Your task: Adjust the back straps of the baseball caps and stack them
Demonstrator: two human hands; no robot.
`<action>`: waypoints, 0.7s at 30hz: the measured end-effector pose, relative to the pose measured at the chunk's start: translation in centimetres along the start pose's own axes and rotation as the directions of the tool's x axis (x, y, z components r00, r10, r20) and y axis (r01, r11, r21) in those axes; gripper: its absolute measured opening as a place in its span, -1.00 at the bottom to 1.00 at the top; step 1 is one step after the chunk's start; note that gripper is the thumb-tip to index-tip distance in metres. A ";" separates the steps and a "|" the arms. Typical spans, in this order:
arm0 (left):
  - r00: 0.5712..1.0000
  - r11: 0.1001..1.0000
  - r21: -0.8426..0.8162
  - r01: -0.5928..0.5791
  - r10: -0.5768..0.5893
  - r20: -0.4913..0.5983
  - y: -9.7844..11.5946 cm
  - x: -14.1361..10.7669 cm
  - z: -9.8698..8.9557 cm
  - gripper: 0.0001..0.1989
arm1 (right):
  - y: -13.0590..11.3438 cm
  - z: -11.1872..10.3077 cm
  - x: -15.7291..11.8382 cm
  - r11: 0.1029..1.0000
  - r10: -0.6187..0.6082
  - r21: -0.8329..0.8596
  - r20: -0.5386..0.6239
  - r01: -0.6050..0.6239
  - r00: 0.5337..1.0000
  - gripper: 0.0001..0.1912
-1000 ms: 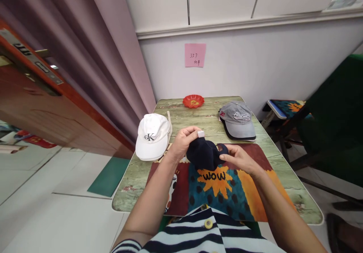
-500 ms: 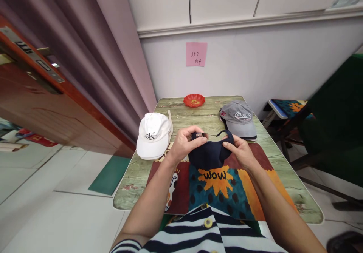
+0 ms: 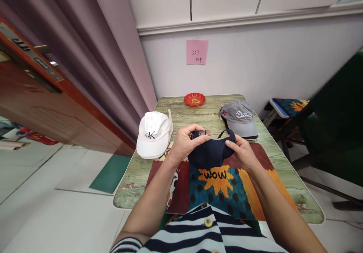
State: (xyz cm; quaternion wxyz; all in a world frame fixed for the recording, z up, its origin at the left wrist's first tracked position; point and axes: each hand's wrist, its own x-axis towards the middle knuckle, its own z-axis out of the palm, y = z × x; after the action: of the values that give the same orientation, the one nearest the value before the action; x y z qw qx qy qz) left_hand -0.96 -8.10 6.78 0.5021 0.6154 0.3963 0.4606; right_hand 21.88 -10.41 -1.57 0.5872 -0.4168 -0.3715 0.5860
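A dark navy cap [image 3: 210, 153] is held up over the colourful mat, its back opening facing away from the table's near edge. My left hand [image 3: 184, 142] is closed on the cap's left side, with thumb and fingers at the metal strap buckle [image 3: 202, 133]. On the other side, my right hand [image 3: 241, 150] pinches the cap's edge beside the loose curved strap [image 3: 227, 132]. A white cap [image 3: 153, 134] with black letters lies to the left of my left hand. Beyond my right hand sits a grey cap [image 3: 240, 120], apparently resting on a darker one.
The green wood-patterned table [image 3: 127, 192] carries a patterned mat [image 3: 218, 188] and, at the back, a red scalloped dish [image 3: 194, 99]. A wall with a pink note [image 3: 197, 52] stands behind. A door [image 3: 70, 105] is at left, a dark green chair [image 3: 337, 128] at right.
Both hands still grip the navy cap. My right hand has shifted slightly right, and the strap end has come closer to its fingers. The view has moved a little.
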 end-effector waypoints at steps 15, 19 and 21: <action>0.890 0.637 -0.621 0.457 -0.335 0.310 -11.6 -5.9 -4.0 -0.32 | 0.0 0.2 3.3 0.911 0.054 0.412 -0.121 0.001 0.991 -0.90; 0.857 0.629 -0.582 0.515 -0.381 0.346 -13.1 -8.7 -3.3 -0.44 | 2.7 -1.3 4.3 0.904 0.143 0.424 -0.191 -0.049 0.971 -0.86; 0.871 0.652 -0.580 0.487 -0.413 0.267 -12.8 -8.6 -3.4 -0.51 | 3.7 -1.8 4.4 0.898 0.177 0.432 -0.195 -0.077 0.965 -0.81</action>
State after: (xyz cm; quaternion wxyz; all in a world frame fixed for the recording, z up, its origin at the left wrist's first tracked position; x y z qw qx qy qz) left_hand -6.80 -13.04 -7.01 0.7980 0.3173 0.3301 0.3919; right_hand 22.29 -6.25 -5.94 0.6624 -0.3687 -0.1378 0.6375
